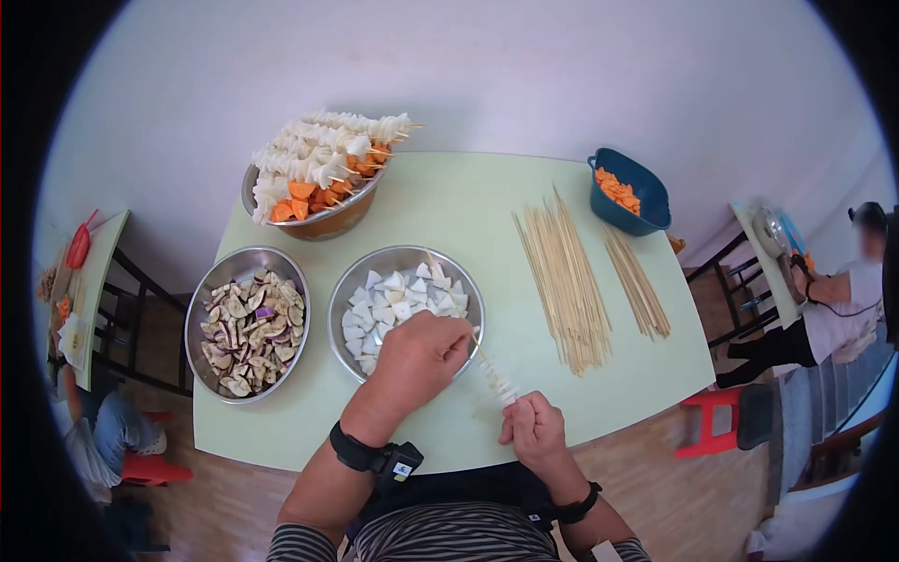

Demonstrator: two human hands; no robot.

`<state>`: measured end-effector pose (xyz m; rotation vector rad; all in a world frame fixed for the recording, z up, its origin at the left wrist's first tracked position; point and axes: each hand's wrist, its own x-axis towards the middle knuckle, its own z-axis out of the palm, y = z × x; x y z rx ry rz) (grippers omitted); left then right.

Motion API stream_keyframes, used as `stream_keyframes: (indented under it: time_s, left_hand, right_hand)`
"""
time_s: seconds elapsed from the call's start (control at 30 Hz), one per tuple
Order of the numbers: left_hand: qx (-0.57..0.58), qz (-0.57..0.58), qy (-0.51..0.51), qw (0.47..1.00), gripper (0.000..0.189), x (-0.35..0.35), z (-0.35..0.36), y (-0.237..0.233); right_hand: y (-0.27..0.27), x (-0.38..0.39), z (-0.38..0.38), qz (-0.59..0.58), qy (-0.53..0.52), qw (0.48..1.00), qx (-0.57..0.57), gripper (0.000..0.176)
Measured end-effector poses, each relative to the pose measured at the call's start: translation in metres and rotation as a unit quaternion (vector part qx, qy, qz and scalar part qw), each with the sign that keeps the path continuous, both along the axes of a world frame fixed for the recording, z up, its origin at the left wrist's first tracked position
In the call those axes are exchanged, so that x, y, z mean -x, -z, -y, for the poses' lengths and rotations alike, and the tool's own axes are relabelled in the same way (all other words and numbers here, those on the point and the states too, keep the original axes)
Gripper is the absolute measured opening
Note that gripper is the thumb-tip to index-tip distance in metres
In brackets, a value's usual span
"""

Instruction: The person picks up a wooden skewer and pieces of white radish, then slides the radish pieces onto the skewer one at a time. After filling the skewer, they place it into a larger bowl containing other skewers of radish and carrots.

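Note:
My right hand (536, 431) is closed round the lower end of a bamboo skewer threaded with thin white vegetable pieces (497, 380). The skewer's bare upper part slants up to the fingers of my left hand (426, 348). That hand is closed too, its fingertips bent down at the skewer's upper end, and what they pinch is hidden. It hovers over the near right rim of a steel bowl (334, 314) of cut white vegetable pieces (386, 298). A thin stick shows at that bowl's far side.
An oval steel bowl of sliced eggplant (253, 328) stands left. Behind it, another bowl (332, 225) carries loaded white and orange skewers (323, 155). Bare bamboo skewers (567, 290) lie right, near a teal basin (637, 215) of orange slices. People sit at side tables.

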<state>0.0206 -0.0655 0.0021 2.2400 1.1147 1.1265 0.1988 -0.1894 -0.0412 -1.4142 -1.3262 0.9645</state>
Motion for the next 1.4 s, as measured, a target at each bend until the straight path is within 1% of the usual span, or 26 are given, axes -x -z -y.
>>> stream_keyframes:
  time_s: [0.07, 0.4, 0.47, 0.77, 0.83, 1.03, 1.4]
  left_hand:
    - [-0.014, 0.01, 0.035, 0.999, 0.009, -0.0053, 0.0031, 0.0025]
    - [-0.023, 0.002, 0.048, 0.999, 0.008, -0.0055, 0.0048, 0.0038]
    - [-0.006, -0.02, 0.067, 0.998, 0.013, -0.008, 0.0079, 0.0029]
    - [-0.033, -0.021, 0.066, 0.997, 0.012, -0.0097, 0.0092, 0.0068]
    - [-0.037, -0.022, 0.067, 0.997, 0.012, -0.0101, 0.0099, 0.007]
    - [-0.046, -0.026, 0.07, 0.996, 0.013, -0.0095, 0.0103, 0.007]
    - [-0.061, -0.037, 0.079, 0.994, 0.014, -0.0086, 0.0104, 0.0093]
  right_hand:
    - [-0.0001, 0.0001, 0.0001, 0.003, 0.001, 1.0, 0.001, 0.026]
    - [0.0007, -0.0005, -0.0004, 0.001, 0.005, 1.0, 0.007, 0.029]
    - [0.0019, -0.0006, -0.0009, -0.006, 0.009, 1.0, 0.008, 0.029]
    - [0.0008, -0.0009, -0.0022, -0.023, 0.015, 0.999, 0.026, 0.031]
    - [0.003, -0.0008, -0.0028, -0.048, 0.024, 0.998, 0.022, 0.032]
    - [0.0053, -0.0019, -0.0031, -0.049, 0.018, 0.998, 0.025, 0.034]
    - [0.0054, -0.0008, -0.0036, -0.05, 0.02, 0.998, 0.018, 0.033]
